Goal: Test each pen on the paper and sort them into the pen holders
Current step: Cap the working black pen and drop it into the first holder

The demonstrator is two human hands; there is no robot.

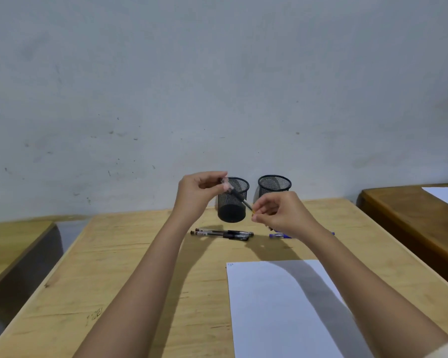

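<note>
Left hand (201, 193) pinches the slim black-barrelled pen (239, 197) in front of the left black mesh pen holder (232, 202). Right hand (277, 213) nips something small at its tip, likely the cap. Pull straight off. White paper sheet (282, 306) lies near-right on pale wooden desk (130, 254); scuffed grey wall (217, 86) behind.

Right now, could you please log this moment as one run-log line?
left hand: holds black pen | right hand: at its tip | black pens on table: waiting | paper: one small mark | pen holders: appear empty
</note>
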